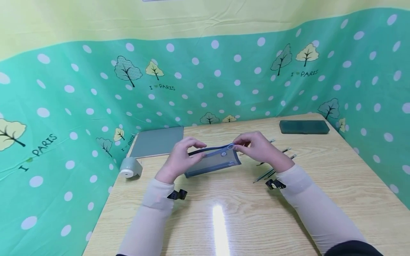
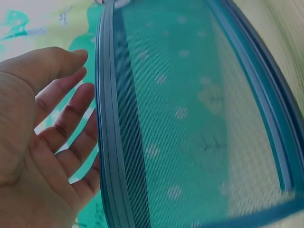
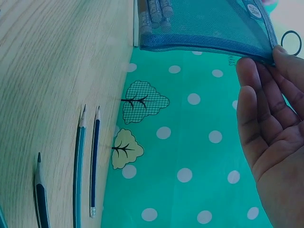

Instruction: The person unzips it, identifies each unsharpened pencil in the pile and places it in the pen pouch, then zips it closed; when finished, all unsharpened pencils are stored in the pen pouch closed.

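A blue mesh zip pouch [image 1: 213, 163] is held up above the table, tilted, its zipped edge on top. My right hand [image 1: 257, 147] pinches its upper right corner between thumb and index finger, beside the ring-shaped zip pull [image 1: 231, 146]. Near the other end of the zip, my left hand [image 2: 42, 128] has its fingers loosely spread. Its thumb stands apart from the pouch, and some fingertips pass out of sight at the zip edge. Through the mesh in the right wrist view show several rod ends [image 3: 154, 12]; whether they lie inside cannot be told.
Several pencils [image 3: 80, 166] lie on the wooden table [image 1: 198, 220], right of the pouch and partly behind my right arm. A dark green case [image 1: 304, 127] lies at the back right. A grey board [image 1: 157, 142] and a small pale rounded device [image 1: 130, 167] are at the left.
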Motion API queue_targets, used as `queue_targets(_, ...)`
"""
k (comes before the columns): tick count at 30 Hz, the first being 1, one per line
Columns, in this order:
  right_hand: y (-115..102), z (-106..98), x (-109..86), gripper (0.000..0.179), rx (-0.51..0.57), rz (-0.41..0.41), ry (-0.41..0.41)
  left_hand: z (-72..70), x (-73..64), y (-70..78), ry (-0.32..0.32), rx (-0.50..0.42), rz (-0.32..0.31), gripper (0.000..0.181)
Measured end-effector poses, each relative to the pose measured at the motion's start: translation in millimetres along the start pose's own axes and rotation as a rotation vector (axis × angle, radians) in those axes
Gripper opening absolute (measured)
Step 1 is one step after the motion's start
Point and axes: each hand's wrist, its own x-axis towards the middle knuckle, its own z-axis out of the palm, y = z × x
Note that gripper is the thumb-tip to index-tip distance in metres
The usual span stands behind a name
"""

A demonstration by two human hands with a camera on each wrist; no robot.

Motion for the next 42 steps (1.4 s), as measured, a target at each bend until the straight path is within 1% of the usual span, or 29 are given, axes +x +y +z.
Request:
queue_targets(5,-1,1,1.3,0.011,0.003,-0.009,0.000,11.8,7.6,12.8,0.001,-0.011,0.052,0.020)
queue_targets(7,-2,2,1.7,0.011,0.006,-0.008,0.001,16.7,10.2,16.7,-0.002,-0.012,0.056,0.020)
queue_targets(13,-1,3,2.6,0.010,0.004,-0.015,-0.003,28.4,15.2,24.1,-0.006,0.016,0.036,0.017)
queue_targets(17,0,4,3.2,0.009,0.003,-0.020,-0.008,33.5,17.0,27.9,-0.018,0.019,0.025,0.016)
queue_targets(20,-1,4,3.2,0.008,0.006,-0.016,-0.012,36.3,17.8,30.0,-0.015,0.020,0.024,0.016)
queue_targets(24,-2,4,3.2,0.008,0.010,-0.005,-0.015,39.3,18.3,32.1,0.017,0.015,0.025,0.017)
queue_targets(28,-1,4,3.3,0.007,0.006,-0.004,-0.017,42.6,19.4,34.5,0.059,0.014,0.046,0.018)
queue_targets(33,1,4,3.1,0.008,-0.008,-0.015,-0.025,47.4,22.3,38.6,0.090,0.020,0.072,0.017)
queue_targets(37,1,4,2.7,0.009,-0.018,-0.028,-0.029,51.4,26.1,40.9,0.106,0.037,0.070,0.013)
queue_targets(42,1,4,2.5,0.008,-0.022,-0.036,-0.029,54.9,29.8,42.5,0.128,0.054,0.040,0.004)
